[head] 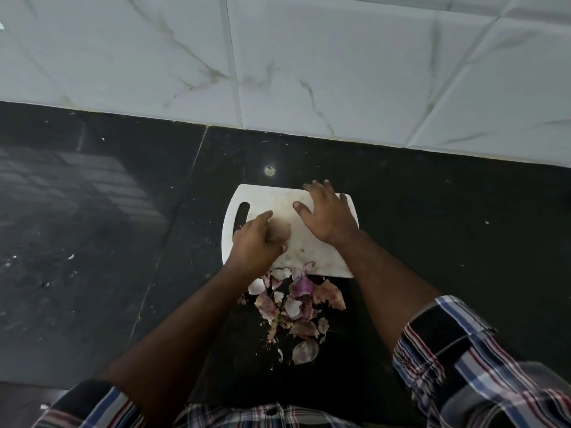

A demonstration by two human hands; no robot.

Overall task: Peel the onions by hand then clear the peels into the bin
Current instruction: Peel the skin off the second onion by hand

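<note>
The left hand [256,242] lies on the white plastic chopping board with a slot handle [324,257], near the board's left edge. Its fingers are blurred; whether they curl round anything I cannot tell. The right hand [327,214] presses flat on the board's far right part, fingers spread and straight, holding nothing.

The pile of purple and papery onion peels [293,304] spills from the board's near edge onto the black polished stone counter [92,242], between the two forearms. No onion and no bin are in view.

Judging from this, the peeling looks finished and the clearing is under way. The risks:
- A sweep off the board could scatter the light, dry peels across the counter, towards its near edge and onto the floor.
- If the board slides under the pressing right hand, it may push the heap apart.
- Small flakes cling to the dark stone and may be missed.
- With the bin out of sight, carried peels could drop on the way.
</note>
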